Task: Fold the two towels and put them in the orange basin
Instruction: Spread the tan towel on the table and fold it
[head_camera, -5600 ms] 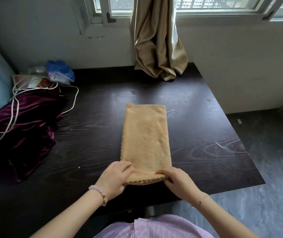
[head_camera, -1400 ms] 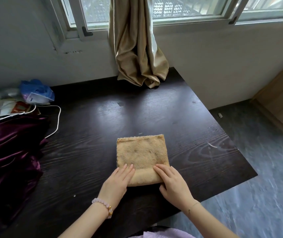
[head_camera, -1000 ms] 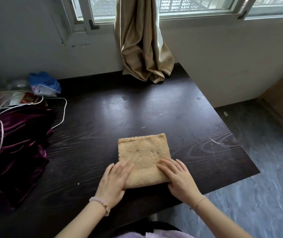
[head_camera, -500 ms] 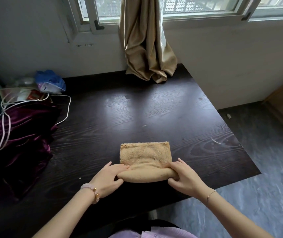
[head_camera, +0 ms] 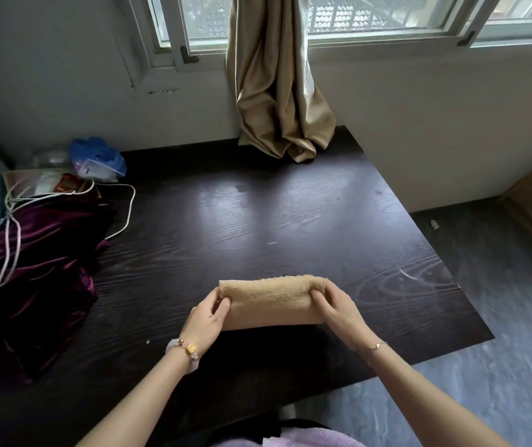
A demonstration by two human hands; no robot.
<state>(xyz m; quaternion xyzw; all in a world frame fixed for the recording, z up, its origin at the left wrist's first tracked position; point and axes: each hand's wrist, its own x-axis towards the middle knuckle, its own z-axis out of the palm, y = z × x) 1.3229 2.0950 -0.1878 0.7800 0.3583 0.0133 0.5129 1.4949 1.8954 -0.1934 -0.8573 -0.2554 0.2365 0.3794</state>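
The left hand and right hand each curl thumb and fingers round one end of a tan terry towel folded into a thick bundle, near the front edge of a dark wood-grain table. Well to the left lie crumpled purple velvet cloth, a white cord and a blue plastic bag; a beige curtain hangs at the far edge.

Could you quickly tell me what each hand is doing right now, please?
Left hand: grips the left end of the folded tan terry towel.
Right hand: grips the right end of the same towel.
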